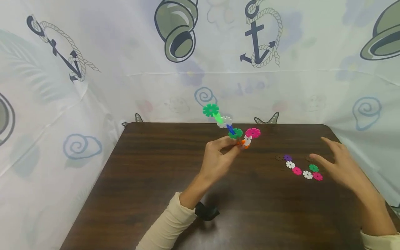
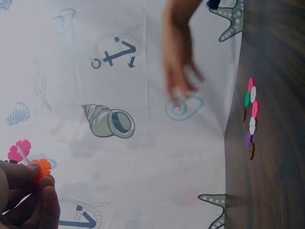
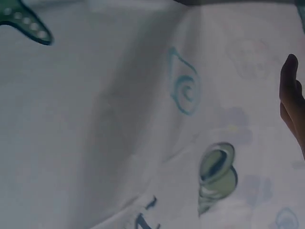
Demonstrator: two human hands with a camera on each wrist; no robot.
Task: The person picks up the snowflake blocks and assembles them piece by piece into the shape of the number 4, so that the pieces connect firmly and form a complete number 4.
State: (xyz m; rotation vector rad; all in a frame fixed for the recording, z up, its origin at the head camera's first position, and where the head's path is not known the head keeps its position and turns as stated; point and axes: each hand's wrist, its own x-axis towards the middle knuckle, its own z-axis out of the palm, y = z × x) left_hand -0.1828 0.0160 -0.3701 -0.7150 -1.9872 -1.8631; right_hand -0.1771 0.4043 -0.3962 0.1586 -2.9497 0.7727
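My left hand (image 1: 215, 159) pinches a chain of interlocking flower-shaped discs between thumb and fingers, above the table. From its upper end run a green disc (image 1: 210, 110), a light green one, a white one, a blue one (image 1: 230, 129) and another green disc. A pink disc (image 1: 252, 132), a white one and orange pieces sit near the fingertips; the left wrist view shows an orange disc (image 2: 44, 167) right at the thumb. My right hand (image 1: 339, 163) holds nothing, fingers spread and relaxed, over the right side of the table. Its fingers (image 3: 289, 76) show at the edge of the right wrist view.
Several loose flower discs lie in a curved line on the dark wooden table (image 1: 140, 194), among them a purple disc (image 1: 288, 157), a pink disc (image 1: 297, 171) and a green disc (image 1: 314, 168). A patterned white curtain (image 1: 125, 41) hangs behind the table's far edge.
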